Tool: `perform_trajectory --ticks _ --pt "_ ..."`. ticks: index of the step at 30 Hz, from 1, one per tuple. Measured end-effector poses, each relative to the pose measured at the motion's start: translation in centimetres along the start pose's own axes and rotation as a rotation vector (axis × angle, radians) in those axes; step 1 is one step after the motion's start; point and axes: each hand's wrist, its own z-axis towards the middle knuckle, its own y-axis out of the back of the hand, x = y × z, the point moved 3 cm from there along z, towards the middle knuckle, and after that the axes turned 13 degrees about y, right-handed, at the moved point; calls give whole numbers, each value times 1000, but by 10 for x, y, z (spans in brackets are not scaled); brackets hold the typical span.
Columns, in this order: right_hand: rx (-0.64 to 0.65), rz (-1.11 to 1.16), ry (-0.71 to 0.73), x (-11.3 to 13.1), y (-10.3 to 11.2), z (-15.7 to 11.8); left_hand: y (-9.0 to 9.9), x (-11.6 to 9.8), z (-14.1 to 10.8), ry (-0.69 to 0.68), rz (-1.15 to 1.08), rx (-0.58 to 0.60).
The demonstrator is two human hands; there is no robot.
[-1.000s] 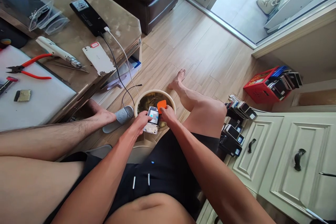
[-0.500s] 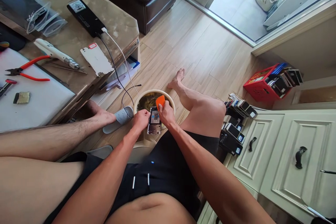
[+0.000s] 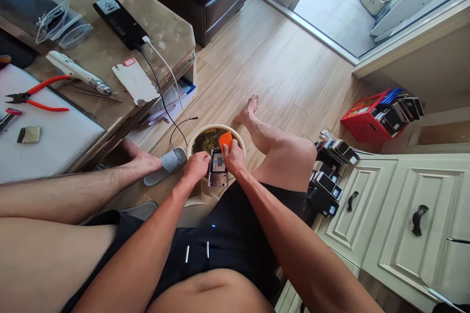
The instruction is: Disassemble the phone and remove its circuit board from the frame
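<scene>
An opened smartphone (image 3: 219,168), its inner board and battery area showing, is held over a cream waste bin (image 3: 190,143) between my knees. My left hand (image 3: 197,165) is closed on the phone's left edge, fingers pressed together. In my right hand (image 3: 235,157) is a flat orange plastic scraper (image 3: 225,140), pinched between thumb and fingers. That hand rests against the phone's upper right side, and the scraper stands above the phone's top edge. The scraper's lower part is hidden behind my fingers.
On the table at left lie a black power bank (image 3: 120,22) with cables, a white electric screwdriver (image 3: 79,73), red-handled cutters (image 3: 40,93) and a torn white sheet (image 3: 135,81). To the right are stacked phones (image 3: 325,186), a red crate (image 3: 367,116) and cabinet drawers (image 3: 362,210).
Both hands keep their grip on the phone and the scraper. The phone and scraper have shifted very slightly to the right; little else differs.
</scene>
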Motion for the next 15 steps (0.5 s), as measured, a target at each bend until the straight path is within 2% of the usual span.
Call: perform_trajectory --ticks 7,15 --pt "3 0 22 3 1 -2 3 -5 -3 -9 46 25" --pt "5 9 16 4 0 -2 4 -12 -11 -62 252 -64"
